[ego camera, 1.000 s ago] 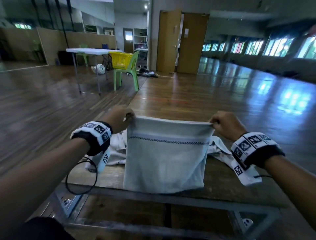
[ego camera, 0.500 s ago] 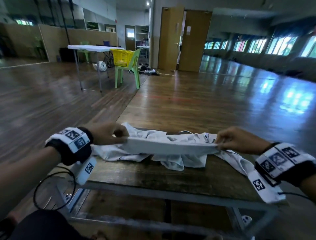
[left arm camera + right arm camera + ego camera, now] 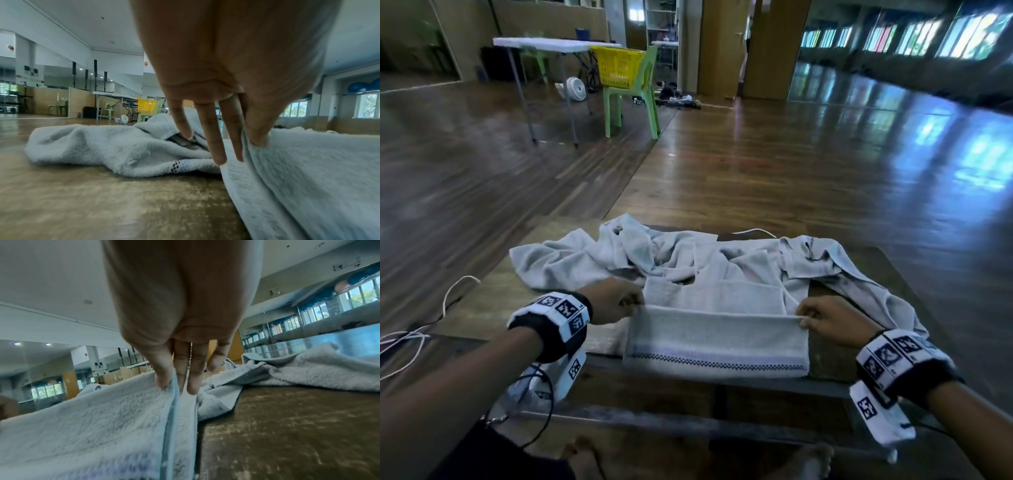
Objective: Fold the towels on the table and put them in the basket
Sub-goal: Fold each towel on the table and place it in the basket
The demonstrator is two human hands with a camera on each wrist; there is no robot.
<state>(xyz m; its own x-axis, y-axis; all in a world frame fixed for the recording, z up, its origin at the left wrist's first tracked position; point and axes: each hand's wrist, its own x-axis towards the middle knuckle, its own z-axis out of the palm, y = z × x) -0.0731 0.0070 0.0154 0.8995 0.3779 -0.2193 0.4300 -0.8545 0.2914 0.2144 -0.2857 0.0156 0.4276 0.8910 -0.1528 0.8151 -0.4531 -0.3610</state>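
Now my left hand (image 3: 616, 305) and right hand (image 3: 825, 320) each pinch a corner of the towel (image 3: 717, 337) at the near edge of the surface (image 3: 482, 308), keeping its folded edge taut and straight, clear of the unfolded heap (image 3: 654, 257) behind.

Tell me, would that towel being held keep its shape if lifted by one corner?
Probably not. The towel sags over the table edge between the left hand and right hand, so it looks floppy. Its fuzzy pile suggests little slipping.
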